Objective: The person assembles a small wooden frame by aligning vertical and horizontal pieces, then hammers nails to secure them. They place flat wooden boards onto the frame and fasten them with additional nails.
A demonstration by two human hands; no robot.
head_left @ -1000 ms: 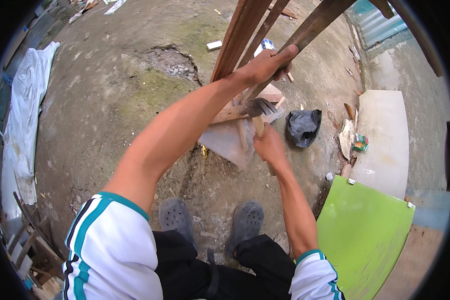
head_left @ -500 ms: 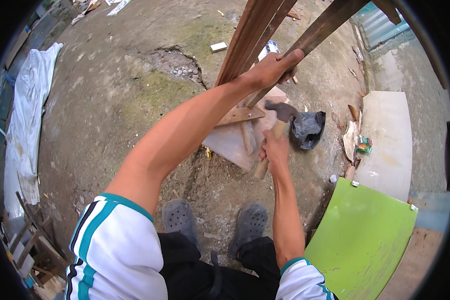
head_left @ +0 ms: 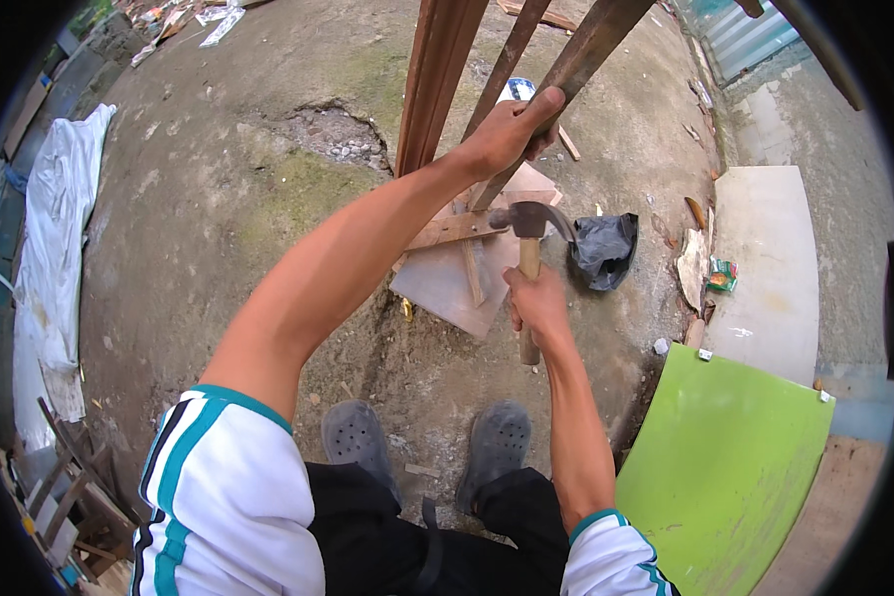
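Observation:
My left hand (head_left: pixel 515 131) is closed around a dark wooden post (head_left: pixel 591 55) that leans up and away to the right. Behind that arm rise a reddish-brown grooved timber (head_left: pixel 435 84) and a thinner slat (head_left: pixel 507 72). In my right hand (head_left: pixel 538 303) is a claw hammer (head_left: pixel 532 221), gripped by its pale wooden handle. Its head is at the right end of a short wooden crosspiece (head_left: pixel 452 230), near the foot of the post; whether they touch I cannot tell. Below lies a pale flat board (head_left: pixel 442 283), with a small wood strip (head_left: pixel 473 273) against it.
A black plastic bag (head_left: pixel 604 250) sits right of the hammer. Farther right lie a green panel (head_left: pixel 725 467) and a pale sheet (head_left: pixel 765 268). White sheeting (head_left: pixel 60 228) and scrap wood (head_left: pixel 70 487) line the left. Broken ground (head_left: pixel 338 134) shows beyond my left arm.
The hammer head has swung left to the crosspiece, and its handle now stands more upright. My left hand and the timbers have shifted slightly left in the picture.

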